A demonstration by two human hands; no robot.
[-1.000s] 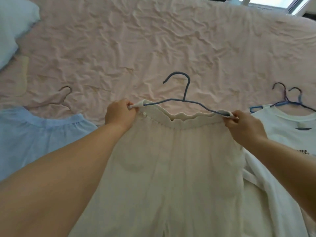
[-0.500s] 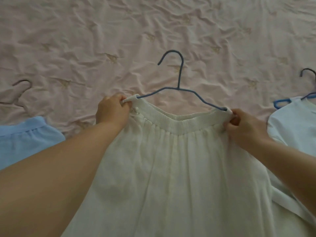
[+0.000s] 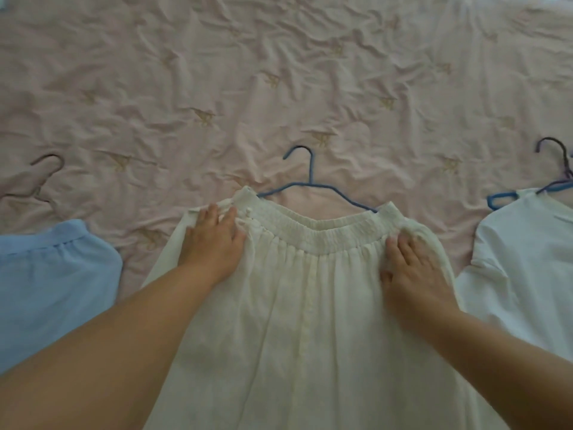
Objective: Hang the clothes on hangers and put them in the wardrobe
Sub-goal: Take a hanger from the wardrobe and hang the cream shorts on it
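Cream skirt (image 3: 310,305) lies flat on the pink bed (image 3: 279,72), elastic waistband w/ a blue wire hanger (image 3: 310,181) threaded inside; hook and both shoulders stick out above the band, pointing away from the person. Fabric looks thin, soft, light, prob. slides easily off wire; hanger is stiff but springy. Best hold, I'd say: hook or hanger neck, other hand supporting the waistband so it doesn't slip. Left hand (image 3: 214,243) rests flat on the skirt's left side just below the waistband corner, fingers (image 3: 210,212) straight and slightly spread, pinching nothing. Right hand (image 3: 412,268) lies flat on the right side below the band, fingers (image 3: 400,246) extended, pressing cloth. Blue garment (image 3: 52,274) to the left, white top (image 3: 527,259) on its own hangers (image 3: 555,178) to the right.
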